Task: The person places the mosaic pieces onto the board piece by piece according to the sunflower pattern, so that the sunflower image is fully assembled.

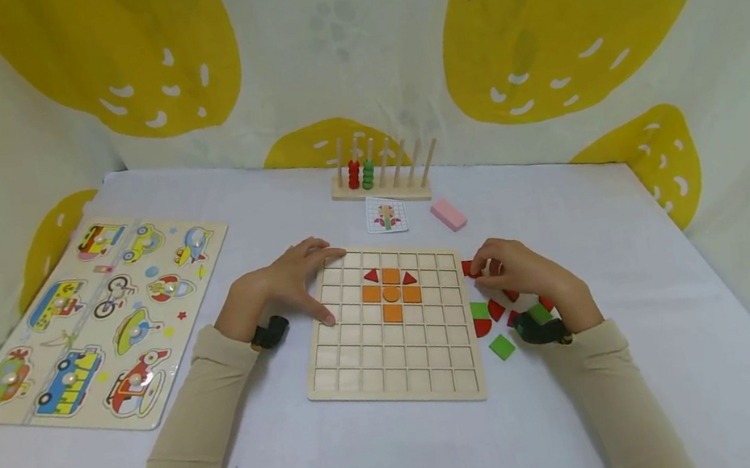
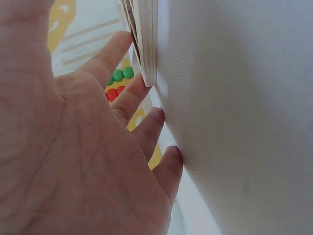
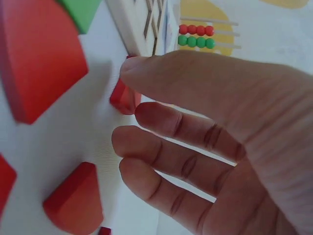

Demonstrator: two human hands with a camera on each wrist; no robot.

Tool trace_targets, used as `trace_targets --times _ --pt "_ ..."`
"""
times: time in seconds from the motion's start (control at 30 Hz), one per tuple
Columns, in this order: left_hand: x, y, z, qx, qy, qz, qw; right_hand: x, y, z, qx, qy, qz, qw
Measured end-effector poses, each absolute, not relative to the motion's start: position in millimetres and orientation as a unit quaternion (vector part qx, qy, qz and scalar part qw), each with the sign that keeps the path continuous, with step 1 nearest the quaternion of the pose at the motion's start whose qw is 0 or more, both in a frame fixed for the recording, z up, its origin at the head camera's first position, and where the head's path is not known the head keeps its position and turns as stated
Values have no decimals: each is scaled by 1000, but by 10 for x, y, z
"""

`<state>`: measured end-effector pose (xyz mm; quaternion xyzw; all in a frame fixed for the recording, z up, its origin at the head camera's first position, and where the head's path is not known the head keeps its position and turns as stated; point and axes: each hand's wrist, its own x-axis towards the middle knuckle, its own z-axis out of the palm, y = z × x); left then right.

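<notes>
A wooden grid board (image 1: 357,351) lies flat in the middle, with orange squares (image 1: 392,313), an orange disc (image 1: 392,293) and two red triangles (image 1: 409,278) in its cells. My left hand (image 1: 290,280) spans the board's upper left edge, thumb and fingers spread; in the left wrist view its fingertips (image 2: 112,54) touch the board's side (image 2: 150,49). My right hand (image 1: 516,269) is just beyond the right edge, its thumb and index finger pinching a small red piece (image 3: 122,95) beside the board. The other right fingers are bent, with nothing in them.
Several loose red pieces (image 3: 78,200) and green squares (image 1: 502,346) lie around my right wrist. Behind the board are a pattern card (image 1: 386,215), a pink block (image 1: 449,214) and a peg rack (image 1: 379,191) with red and green beads. A vehicle puzzle board (image 1: 178,339) lies at left.
</notes>
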<state>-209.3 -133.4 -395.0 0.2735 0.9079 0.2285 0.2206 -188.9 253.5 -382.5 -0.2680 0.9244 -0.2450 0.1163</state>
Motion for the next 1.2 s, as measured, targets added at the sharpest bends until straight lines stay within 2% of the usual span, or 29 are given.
trace_targets --times 0.2,0.77,1.2 --pt "-2080 -1330 -3933 264 908 232 228 -1926 2555 -3871 -270 927 -237 109" --pt "-2076 -1335 -3930 273 906 235 222 -1912 2593 -3854 -227 928 -254 151" --pt "-2102 -1338 -3962 271 906 236 225 -1918 2592 -3848 -238 923 -252 165"
